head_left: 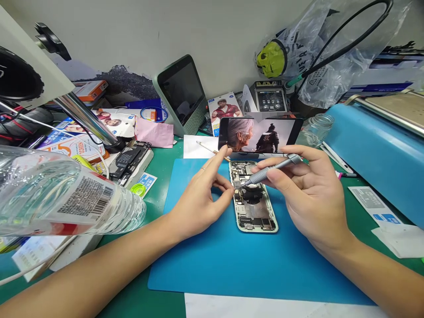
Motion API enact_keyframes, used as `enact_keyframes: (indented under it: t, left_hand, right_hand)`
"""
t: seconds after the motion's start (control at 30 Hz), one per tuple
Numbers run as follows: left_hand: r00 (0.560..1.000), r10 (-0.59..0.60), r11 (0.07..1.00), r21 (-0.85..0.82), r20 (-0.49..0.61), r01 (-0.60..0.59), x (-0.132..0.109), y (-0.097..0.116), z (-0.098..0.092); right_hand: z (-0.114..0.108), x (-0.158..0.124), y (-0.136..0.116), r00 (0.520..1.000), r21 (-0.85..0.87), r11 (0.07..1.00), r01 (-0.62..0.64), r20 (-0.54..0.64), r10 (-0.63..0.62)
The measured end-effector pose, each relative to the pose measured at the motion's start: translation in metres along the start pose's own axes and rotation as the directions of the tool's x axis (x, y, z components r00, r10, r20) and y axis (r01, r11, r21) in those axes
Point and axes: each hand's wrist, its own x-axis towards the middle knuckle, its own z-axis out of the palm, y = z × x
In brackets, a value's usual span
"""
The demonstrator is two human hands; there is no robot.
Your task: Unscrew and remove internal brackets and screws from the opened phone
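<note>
An opened smartphone (pixel 255 207) lies face-up on a blue mat (pixel 205 265), its inner boards and metal plate bare. In my right hand (pixel 311 194) is a slim grey screwdriver (pixel 265 176), gripped between thumb and fingers. Its tip points down at the phone's inner parts near the left edge. My left hand (pixel 205 190) is beside that edge, thumb and a bent finger pinched together close to the screwdriver tip. Whatever sits in the pinch is too small to make out. The left index finger stretches forward toward a propped-up phone.
Behind the mat a propped phone (pixel 260 134) plays a video. A large clear water bottle (pixel 73 194) stands close on the left, near another opened phone (pixel 130 161). A glass jar (pixel 319 128) and a blue machine (pixel 377 150) stand at right; a smart display (pixel 182 92) is behind.
</note>
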Motion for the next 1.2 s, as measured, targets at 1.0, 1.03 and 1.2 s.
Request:
enact_keyframes:
  t: [1.0,1.03,1.2]
  left_hand:
    - [1.0,0.008,1.0,0.001,0.003,-0.008,-0.0016,-0.0004,0.0003]
    - [1.0,0.014,1.0,-0.001,0.006,-0.014,-0.0017,-0.0006,0.0003]
    - [1.0,0.016,1.0,0.002,0.016,-0.016,-0.001,-0.0007,-0.0003]
  right_hand:
    - [0.0,-0.0001,-0.0003,1.0,-0.015,1.0,0.022,0.006,-0.022]
    - [0.0,-0.0002,-0.0006,1.0,-0.018,1.0,0.02,0.003,-0.02]
    - [0.0011,-0.0001,-0.0026,1.0,-0.03,1.0,-0.002,-0.005,0.002]
